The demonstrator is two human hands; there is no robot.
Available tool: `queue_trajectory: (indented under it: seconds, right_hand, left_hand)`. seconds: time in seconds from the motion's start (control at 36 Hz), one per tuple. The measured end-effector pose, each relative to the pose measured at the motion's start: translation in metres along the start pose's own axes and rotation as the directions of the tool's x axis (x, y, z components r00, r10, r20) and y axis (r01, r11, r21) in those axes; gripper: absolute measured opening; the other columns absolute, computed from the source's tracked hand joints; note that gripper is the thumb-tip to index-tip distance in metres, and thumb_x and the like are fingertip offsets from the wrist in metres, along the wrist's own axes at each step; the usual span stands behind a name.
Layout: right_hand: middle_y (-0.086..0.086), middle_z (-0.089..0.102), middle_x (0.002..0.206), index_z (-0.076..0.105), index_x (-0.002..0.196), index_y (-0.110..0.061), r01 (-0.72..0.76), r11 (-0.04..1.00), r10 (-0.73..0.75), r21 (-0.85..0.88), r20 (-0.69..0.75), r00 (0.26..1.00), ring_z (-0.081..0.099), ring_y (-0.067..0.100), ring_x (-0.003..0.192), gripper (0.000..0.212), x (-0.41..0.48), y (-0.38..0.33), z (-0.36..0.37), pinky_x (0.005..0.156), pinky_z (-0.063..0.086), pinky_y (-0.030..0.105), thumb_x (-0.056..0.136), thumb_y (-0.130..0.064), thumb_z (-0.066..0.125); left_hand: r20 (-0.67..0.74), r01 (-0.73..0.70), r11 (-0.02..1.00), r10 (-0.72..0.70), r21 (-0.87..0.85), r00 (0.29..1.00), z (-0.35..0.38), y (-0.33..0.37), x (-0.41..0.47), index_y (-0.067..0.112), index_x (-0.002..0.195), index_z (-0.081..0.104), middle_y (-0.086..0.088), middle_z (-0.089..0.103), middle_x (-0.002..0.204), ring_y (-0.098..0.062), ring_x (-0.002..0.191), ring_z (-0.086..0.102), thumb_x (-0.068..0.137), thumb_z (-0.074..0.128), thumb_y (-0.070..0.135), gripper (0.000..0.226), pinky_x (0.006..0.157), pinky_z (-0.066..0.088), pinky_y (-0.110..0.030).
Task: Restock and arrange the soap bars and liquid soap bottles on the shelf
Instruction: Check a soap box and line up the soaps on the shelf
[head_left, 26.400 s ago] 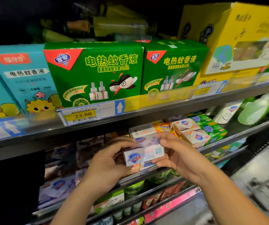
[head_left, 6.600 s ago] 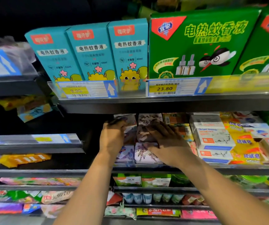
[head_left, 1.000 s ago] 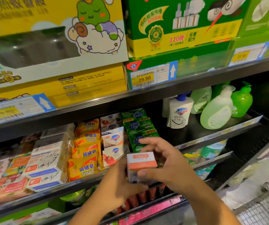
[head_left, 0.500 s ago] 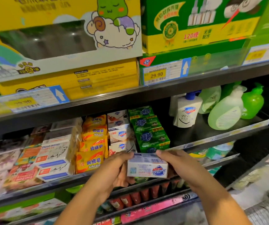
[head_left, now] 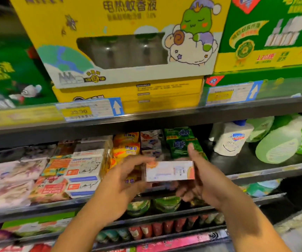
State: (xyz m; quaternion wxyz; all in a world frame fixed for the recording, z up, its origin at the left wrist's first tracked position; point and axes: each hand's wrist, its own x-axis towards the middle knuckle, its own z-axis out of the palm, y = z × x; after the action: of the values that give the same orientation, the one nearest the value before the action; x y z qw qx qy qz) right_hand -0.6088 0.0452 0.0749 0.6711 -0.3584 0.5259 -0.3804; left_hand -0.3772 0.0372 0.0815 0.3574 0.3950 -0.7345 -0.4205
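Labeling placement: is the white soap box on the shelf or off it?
Off. The white soap box hangs before the shelf front, left hand and right hand gripping its ends.

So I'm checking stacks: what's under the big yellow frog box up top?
Flat yellow boxes, apparently stacked, resting on the shelf. The price tag covers their lower left corner.

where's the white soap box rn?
Head view, centre: white soap box held between left hand and right hand, in front of the green soap bars.
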Motion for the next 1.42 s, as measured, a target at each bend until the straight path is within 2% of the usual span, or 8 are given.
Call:
queue_trajectory:
  seconds: [0.22,0.33,0.67,0.75,0.83,1.03,1.17,1.42]
  right_hand:
    - [0.011,0.076,0.082,0.070,0.094,-0.012,0.098,0.993,-0.090,0.071,-0.115,0.989,0.072,0.021,0.066,0.010,0.022,-0.015,0.069,0.048,0.057,0.031,0.093,-0.018,0.062]
    - [0.014,0.075,0.083,0.072,0.094,-0.009,0.150,0.989,-0.148,0.013,-0.116,0.982,0.071,0.026,0.069,0.009,0.041,-0.016,0.109,0.057,0.057,0.035,0.090,-0.011,0.065]
    - [-0.004,0.077,0.095,0.072,0.103,-0.025,0.287,0.930,-0.293,-0.232,0.010,0.956,0.074,0.017,0.087,0.016,0.087,-0.008,0.257,0.079,0.057,0.037,0.087,-0.022,0.072]
    - [-0.014,0.075,0.100,0.068,0.108,-0.039,0.305,0.833,-0.342,-0.462,0.005,0.940,0.070,0.012,0.096,0.047,0.100,-0.004,0.282,0.091,0.054,0.040,0.067,-0.061,0.068]
    - [-0.017,0.071,0.103,0.069,0.093,-0.040,0.377,0.684,-0.462,-0.625,0.029,0.886,0.065,0.008,0.102,0.015,0.117,0.002,0.301,0.092,0.049,0.024,0.081,-0.049,0.071]
    - [0.008,0.071,0.117,0.067,0.122,-0.022,0.195,0.072,-0.654,-0.978,0.102,0.750,0.061,0.035,0.114,0.059,0.166,0.031,0.320,0.100,0.048,0.040,0.086,-0.060,0.042]
    - [-0.001,0.031,0.161,0.031,0.150,-0.044,-0.007,-0.245,-0.459,-0.969,0.110,0.882,0.022,0.034,0.148,0.080,0.174,0.041,0.328,0.112,0.023,0.050,0.082,-0.078,0.007]
    - [-0.009,0.038,0.156,0.023,0.148,-0.048,-0.029,-0.250,-0.437,-0.968,0.086,0.895,0.019,0.031,0.146,0.078,0.167,0.037,0.337,0.112,0.021,0.047,0.081,-0.086,0.007]
  left_hand:
    - [0.188,-0.208,0.908,0.147,0.363,0.971,-0.060,-0.038,-0.013,0.051,0.145,0.038,0.028,0.033,0.144,0.005,0.136,0.037,0.084,0.072,0.049,0.070,0.107,0.034,-0.011]
    - [0.051,-0.131,0.880,0.121,0.457,0.991,-0.092,-0.043,-0.030,0.064,0.143,0.026,0.040,0.022,0.143,0.020,0.134,0.021,0.077,0.063,0.073,0.076,0.104,0.018,0.002]
    - [-0.200,-0.071,0.776,0.249,0.627,0.948,-0.216,-0.085,-0.079,0.030,0.134,0.054,0.007,0.052,0.135,-0.017,0.125,0.050,0.085,0.065,0.050,0.055,0.105,0.040,-0.036]
    - [-0.258,-0.045,0.814,0.236,0.579,0.937,-0.238,-0.106,-0.095,0.031,0.133,0.055,0.013,0.047,0.136,-0.007,0.130,0.043,0.083,0.072,0.045,0.054,0.109,0.036,-0.027]
    - [-0.324,0.001,0.825,0.221,0.566,0.920,-0.259,-0.124,-0.110,0.029,0.132,0.057,0.020,0.041,0.134,0.011,0.130,0.032,0.084,0.063,0.054,0.054,0.107,0.026,-0.010]
    - [-0.397,0.166,0.811,0.088,0.561,0.914,-0.299,-0.165,-0.125,0.011,0.126,0.066,-0.011,0.058,0.126,-0.025,0.115,0.051,0.084,0.057,0.050,0.058,0.096,0.043,-0.033]
    - [-0.433,0.283,0.765,-0.007,0.578,0.902,-0.320,-0.195,-0.129,0.009,0.126,0.065,-0.016,0.060,0.127,-0.038,0.117,0.056,0.086,0.074,0.030,0.046,0.097,0.049,-0.048]
    - [-0.395,0.355,0.772,-0.147,0.527,0.907,-0.344,-0.228,-0.129,0.016,0.139,0.057,-0.006,0.050,0.140,-0.028,0.130,0.045,0.094,0.067,0.030,0.048,0.110,0.039,-0.038]
